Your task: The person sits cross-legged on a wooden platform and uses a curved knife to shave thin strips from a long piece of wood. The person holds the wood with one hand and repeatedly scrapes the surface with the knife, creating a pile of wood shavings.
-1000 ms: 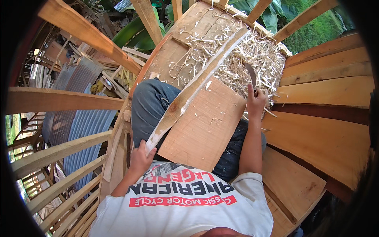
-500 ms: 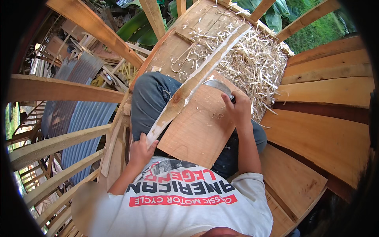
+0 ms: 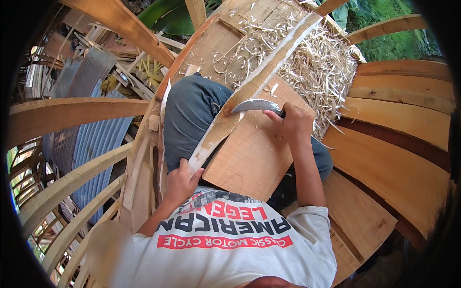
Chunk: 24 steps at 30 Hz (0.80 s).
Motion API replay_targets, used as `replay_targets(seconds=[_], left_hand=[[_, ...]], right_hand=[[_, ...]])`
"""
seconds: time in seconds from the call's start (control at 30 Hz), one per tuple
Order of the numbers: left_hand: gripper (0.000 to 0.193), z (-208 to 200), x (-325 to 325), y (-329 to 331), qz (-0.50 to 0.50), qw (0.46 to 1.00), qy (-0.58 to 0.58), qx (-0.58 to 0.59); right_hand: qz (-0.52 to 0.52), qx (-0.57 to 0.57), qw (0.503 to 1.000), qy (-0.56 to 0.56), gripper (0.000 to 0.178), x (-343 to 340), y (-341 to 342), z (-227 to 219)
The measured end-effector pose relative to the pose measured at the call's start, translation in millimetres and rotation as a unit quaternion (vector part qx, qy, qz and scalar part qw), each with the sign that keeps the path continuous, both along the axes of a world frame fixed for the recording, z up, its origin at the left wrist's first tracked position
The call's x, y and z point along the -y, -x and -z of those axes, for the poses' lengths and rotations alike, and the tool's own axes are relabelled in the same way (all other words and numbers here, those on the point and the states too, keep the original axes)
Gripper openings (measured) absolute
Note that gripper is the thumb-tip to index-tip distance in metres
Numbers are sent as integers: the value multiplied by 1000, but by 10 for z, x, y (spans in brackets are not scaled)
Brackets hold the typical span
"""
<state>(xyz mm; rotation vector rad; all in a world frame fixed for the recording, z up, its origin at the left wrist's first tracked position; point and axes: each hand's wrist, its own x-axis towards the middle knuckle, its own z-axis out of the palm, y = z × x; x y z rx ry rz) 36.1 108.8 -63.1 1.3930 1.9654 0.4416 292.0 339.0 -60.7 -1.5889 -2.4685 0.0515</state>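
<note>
A long, pale strip of wood [image 3: 261, 79], with bark-brown patches along it, slants from my lap up to the far right. My left hand [image 3: 182, 183] grips its near end. In my right hand [image 3: 297, 124] is the dark handle of a curved knife [image 3: 257, 105]; the blade points left, and its tip meets or overlaps the strip at a brown knot. Whether the edge bites into the wood I cannot tell. Beneath the strip and the knife, a flat wooden board [image 3: 257, 153] rests across my legs.
Curly wood shavings [image 3: 319, 72] are heaped on the plank floor [image 3: 201, 55] beyond the board. Broad planks [image 3: 391, 165] form the right side. Wooden rails [image 3: 79, 177] run along the left, with corrugated metal sheets [image 3: 103, 153] beyond them. My bent knee [image 3: 189, 108] is beside the strip.
The knife has come nearer and to the left, from beside the strip onto its knot. The strip's far end sits higher and further right. Both hands keep their grip.
</note>
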Motion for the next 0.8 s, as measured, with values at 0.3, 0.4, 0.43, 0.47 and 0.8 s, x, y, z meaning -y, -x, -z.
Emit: replay_targets(seconds=[0.3, 0.4, 0.43, 0.47, 0.8], left_hand=[[46, 139, 38, 11, -23, 999, -26, 30], [48, 175, 48, 8, -21, 999, -36, 24], [49, 178, 59, 13, -13, 999, -39, 20], [50, 189, 76, 10, -7, 999, -33, 14], [52, 223, 73, 71, 19, 1000, 4, 8]], right_hand=[[42, -25, 996, -74, 65, -379, 7, 138], [185, -117, 976, 5, 75, -661, -99, 127], [266, -146, 953, 20, 78, -933, -416, 135], [347, -178, 920, 31, 81, -1200, -749, 132], [134, -108, 982, 83, 50, -67, -425, -273]])
